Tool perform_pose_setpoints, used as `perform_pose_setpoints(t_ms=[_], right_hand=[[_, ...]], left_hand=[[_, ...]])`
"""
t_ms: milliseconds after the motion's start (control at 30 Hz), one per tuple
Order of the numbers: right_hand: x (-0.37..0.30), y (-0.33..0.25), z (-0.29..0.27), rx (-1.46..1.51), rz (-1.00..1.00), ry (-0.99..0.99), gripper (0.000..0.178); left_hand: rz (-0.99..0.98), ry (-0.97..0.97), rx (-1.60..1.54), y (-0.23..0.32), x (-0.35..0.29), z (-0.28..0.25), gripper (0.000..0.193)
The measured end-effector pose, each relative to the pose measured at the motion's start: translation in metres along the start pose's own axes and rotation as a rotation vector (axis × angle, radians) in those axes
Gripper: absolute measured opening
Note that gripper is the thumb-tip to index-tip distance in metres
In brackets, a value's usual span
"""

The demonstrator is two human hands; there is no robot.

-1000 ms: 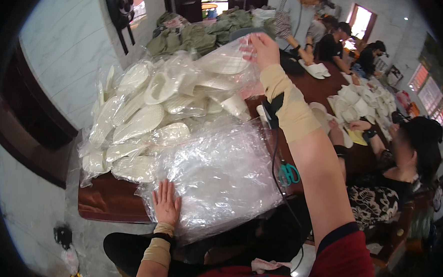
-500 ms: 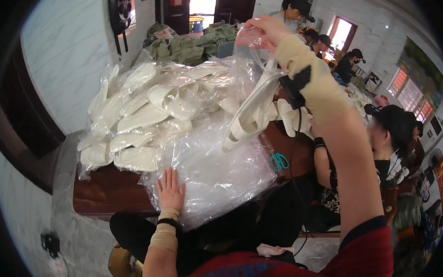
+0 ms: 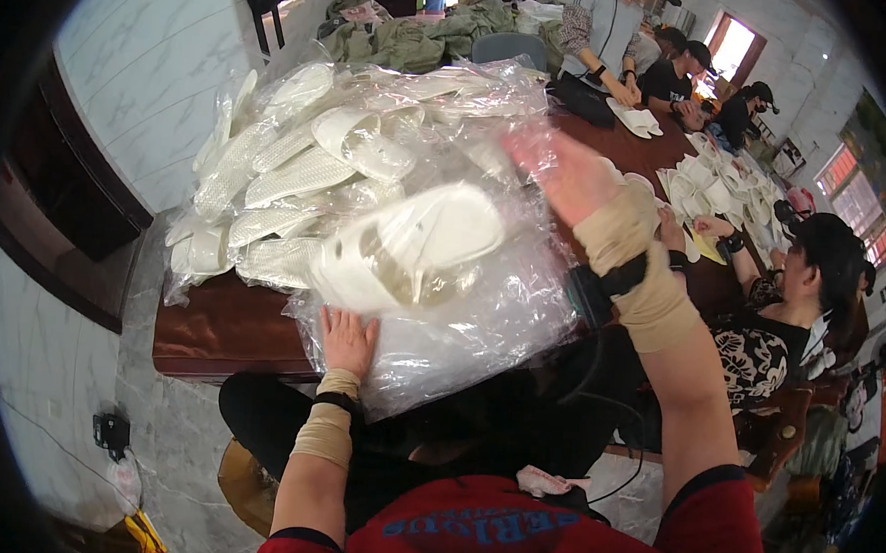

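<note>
White slipper in clear film, smooth and pale, slots by its broad strap: slipper [image 3: 451, 225] over stack of clear bags [image 3: 506, 320], just beside heap of bagged slippers [image 3: 298, 174]; strap end points lower left. Left hand [image 3: 347, 344] open, palm down on stack, close to strap end. Right hand [image 3: 573, 178] badly blurred; we cannot tell whether fingers pinch film. Glare muddles film edges. We cannot make out any second slipper underneath.

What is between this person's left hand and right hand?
In the head view, a white slipper in clear plastic shows between the left hand and right hand, over clear bags.
</note>
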State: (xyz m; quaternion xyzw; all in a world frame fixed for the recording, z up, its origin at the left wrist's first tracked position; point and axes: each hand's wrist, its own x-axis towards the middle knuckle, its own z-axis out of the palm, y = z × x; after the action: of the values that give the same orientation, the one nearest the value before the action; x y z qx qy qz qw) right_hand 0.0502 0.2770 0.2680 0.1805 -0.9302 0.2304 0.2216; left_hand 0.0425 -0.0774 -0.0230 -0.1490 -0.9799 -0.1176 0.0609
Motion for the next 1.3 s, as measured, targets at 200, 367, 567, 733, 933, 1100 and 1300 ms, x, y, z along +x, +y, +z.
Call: perform_pose_setpoints(t_ms=[200, 367, 567, 733, 933, 1100, 1300], right_hand=[[-0.067, 0.084, 0.068, 1.344, 0.713, -0.062, 0.036], [-0.093, 0.078, 0.068, 1.023, 0.427, -0.232, 0.052], [-0.118, 0.083, 0.054, 1.171, 0.583, -0.364, 0.081], [-0.129, 0.072, 0.063, 1.204, 0.616, -0.123, 0.061], [-0.124, 0.082, 0.096, 1.403, 0.697, 0.376, 0.024], [-0.134, 0.099, 0.117, 1.474, 0.755, 0.637, 0.021], [-0.122, 0.069, 0.098, 1.454, 0.742, 0.645, 0.019]], left_hand=[[0.12, 0.1, 0.019, 0.017, 0.009, -0.006, 0.068], [0.045, 0.039, -0.001, 0.025, 0.011, -0.014, 0.065], [0.064, 0.005, 0.011, 0.028, 0.01, -0.018, 0.064], [0.021, -0.032, -0.014, 0.025, 0.01, -0.02, 0.066], [0.089, -0.028, -0.472, 0.009, 0.014, -0.063, 0.055], [0.28, -0.094, -0.781, 0.028, -0.008, -0.137, 0.067], [0.228, -0.226, -0.678, 0.046, -0.056, -0.118, 0.02]])
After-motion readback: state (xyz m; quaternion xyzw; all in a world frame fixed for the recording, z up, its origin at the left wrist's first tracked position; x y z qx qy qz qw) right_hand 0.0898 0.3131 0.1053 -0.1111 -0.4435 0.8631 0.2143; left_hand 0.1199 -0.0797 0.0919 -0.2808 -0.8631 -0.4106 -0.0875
